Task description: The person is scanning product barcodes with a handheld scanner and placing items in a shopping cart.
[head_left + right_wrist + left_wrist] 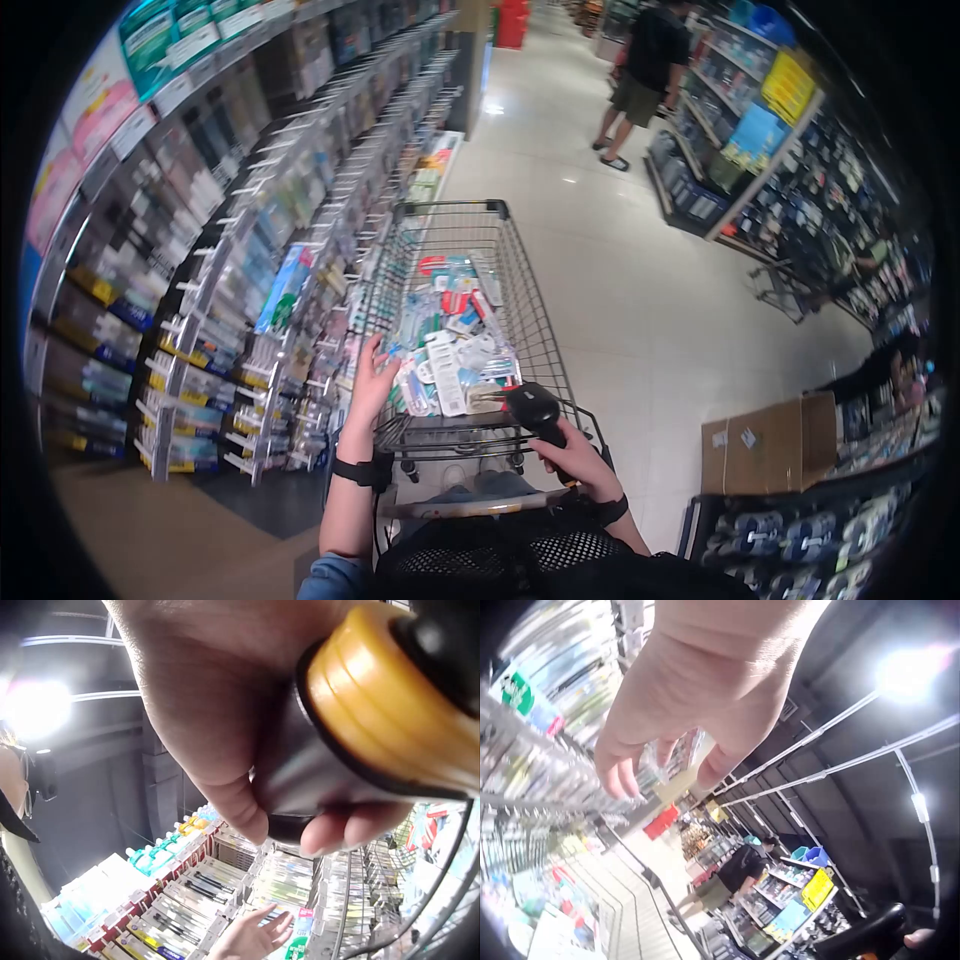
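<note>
My right hand [585, 462] grips a black handheld barcode scanner [533, 405] by its handle, over the near end of the shopping cart. Close up in the right wrist view, an orange band [375, 697] rings the scanner, with the fingers curled round the dark part below it. My left hand [374, 388] is raised at the cart's left side, fingers loosely spread and bent, facing the rack. The wire shopping cart [545, 325] carries a heap of small packaged goods [450, 365], some in white and red card packs.
Hook racks of packaged items [290, 200] line the left side. A cardboard box [768, 443] sits at the lower right, by shelves of goods. Up the aisle, a person in dark clothes [650, 60] stands near a shelf with a yellow sign [790, 85].
</note>
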Motion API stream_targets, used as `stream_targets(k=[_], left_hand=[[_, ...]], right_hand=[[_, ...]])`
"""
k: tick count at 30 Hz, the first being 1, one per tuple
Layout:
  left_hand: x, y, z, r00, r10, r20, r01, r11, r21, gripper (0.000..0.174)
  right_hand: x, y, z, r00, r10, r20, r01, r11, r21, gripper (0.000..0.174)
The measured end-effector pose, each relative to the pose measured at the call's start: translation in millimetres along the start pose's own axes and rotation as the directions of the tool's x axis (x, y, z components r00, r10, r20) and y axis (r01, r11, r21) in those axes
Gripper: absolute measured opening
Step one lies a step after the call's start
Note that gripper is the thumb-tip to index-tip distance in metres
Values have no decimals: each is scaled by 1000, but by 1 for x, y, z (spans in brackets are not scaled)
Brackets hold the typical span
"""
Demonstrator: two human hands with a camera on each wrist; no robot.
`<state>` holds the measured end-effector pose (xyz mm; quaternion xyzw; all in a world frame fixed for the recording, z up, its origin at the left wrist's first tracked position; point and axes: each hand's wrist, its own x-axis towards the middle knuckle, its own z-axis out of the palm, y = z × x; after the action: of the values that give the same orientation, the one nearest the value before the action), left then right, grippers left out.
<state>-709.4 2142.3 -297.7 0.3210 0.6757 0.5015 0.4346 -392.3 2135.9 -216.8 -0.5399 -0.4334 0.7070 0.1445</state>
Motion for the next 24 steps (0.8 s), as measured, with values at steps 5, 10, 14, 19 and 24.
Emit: stream_targets(k=[5, 10, 14, 19, 24], left_hand=[[-42, 43, -64, 922, 203, -329, -217, 976, -7, 22], [-100, 105, -128, 640, 449, -624, -369, 891, 264, 10], [-119, 143, -173, 361, 595, -718, -414, 792, 448, 11], [-106, 173, -207, 233, 665, -709, -421, 727, 543, 20], [-65, 193, -229, 349, 722, -598, -400, 691, 602, 24]], right_hand=[[17, -3, -4, 990, 11, 139, -10, 1000, -7, 35], [29, -3, -7, 968, 12, 250, -12, 1000, -1, 24], [37, -5, -6, 952, 13, 307, -15, 1000, 2, 21], [37, -9, -4, 933, -26, 359, 27, 1000, 2, 20], [32, -13, -11, 952, -29, 305, 34, 999, -10, 21]])
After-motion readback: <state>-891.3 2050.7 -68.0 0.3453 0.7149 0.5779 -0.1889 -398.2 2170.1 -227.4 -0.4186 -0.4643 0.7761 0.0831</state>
